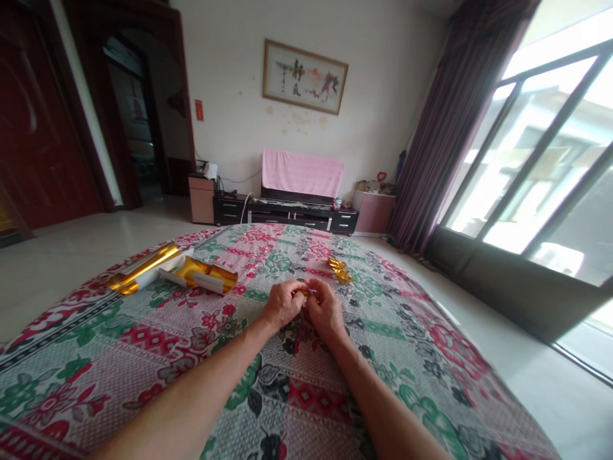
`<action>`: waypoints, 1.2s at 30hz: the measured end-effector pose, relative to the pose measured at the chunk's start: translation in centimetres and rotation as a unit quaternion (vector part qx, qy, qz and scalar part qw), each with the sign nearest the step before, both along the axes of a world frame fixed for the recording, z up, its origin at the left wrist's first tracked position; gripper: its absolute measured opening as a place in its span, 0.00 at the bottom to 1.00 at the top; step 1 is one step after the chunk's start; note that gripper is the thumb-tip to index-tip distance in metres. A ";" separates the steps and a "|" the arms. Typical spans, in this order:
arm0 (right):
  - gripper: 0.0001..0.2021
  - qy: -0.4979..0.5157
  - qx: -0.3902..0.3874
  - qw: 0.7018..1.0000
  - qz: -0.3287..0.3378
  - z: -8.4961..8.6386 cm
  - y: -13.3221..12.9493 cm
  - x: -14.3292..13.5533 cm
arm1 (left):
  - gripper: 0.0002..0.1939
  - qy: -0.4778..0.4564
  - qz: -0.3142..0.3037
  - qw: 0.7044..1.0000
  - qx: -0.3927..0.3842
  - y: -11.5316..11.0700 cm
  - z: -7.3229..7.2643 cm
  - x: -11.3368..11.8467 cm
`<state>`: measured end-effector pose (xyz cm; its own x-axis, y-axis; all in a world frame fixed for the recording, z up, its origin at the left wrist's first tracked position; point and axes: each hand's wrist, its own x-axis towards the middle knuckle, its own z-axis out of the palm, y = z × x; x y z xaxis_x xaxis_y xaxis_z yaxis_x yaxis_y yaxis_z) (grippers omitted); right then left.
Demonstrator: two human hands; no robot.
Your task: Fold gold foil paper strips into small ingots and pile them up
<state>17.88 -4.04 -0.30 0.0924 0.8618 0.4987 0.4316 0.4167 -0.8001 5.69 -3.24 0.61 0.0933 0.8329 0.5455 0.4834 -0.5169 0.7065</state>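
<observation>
My left hand (283, 303) and my right hand (325, 308) meet over the middle of the patterned cloth, fingertips pinched together. Between them is a small piece of gold foil (305, 294), mostly hidden by the fingers, so its shape does not show. Just beyond my right hand lie several folded gold foil pieces (340, 271) in a short row. To the left of my left hand, an open white box holds gold foil sheets (196, 273). A curled gold foil sheet (148, 268) lies beside it.
A floral cloth (268, 396) in red, green and grey covers the large surface under my arms. Past its far edge stand a low black cabinet (292, 216) and a screen draped with a pink towel (301, 172). A purple curtain (431, 128) and windows are at the right.
</observation>
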 end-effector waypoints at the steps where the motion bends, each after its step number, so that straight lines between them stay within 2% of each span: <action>1: 0.15 0.020 0.005 1.000 -0.002 -0.1 0.2 0.1 | 0.14 -0.006 0.003 1.000 -0.009 0.0 0.0 0.0; 3: 0.13 0.043 -0.003 0.999 0.008 -0.4 0.5 0.3 | 0.14 -0.025 0.005 0.999 -0.031 0.1 0.1 0.0; 7: 0.16 0.045 -0.034 0.998 0.008 -0.7 0.9 0.5 | 0.15 -0.070 -0.004 0.995 -0.065 0.4 -0.1 0.0; 14: 0.16 0.028 -0.017 0.999 0.032 -0.6 1.1 0.5 | 0.17 -0.073 -0.013 0.994 -0.080 1.0 -0.7 -0.1; 21: 0.15 -0.004 -0.018 1.000 0.018 -0.2 0.7 0.3 | 0.20 -0.107 -0.028 0.988 -0.112 1.6 -1.1 -0.1; 25: 0.16 -0.037 -0.033 0.999 -0.012 -0.1 0.6 0.2 | 0.19 -0.102 -0.033 0.988 -0.108 1.7 -1.3 -0.1; 36: 0.17 -0.089 -0.029 0.995 -0.026 0.4 0.1 0.1 | 0.20 -0.068 -0.011 0.991 -0.118 2.1 -1.9 -0.1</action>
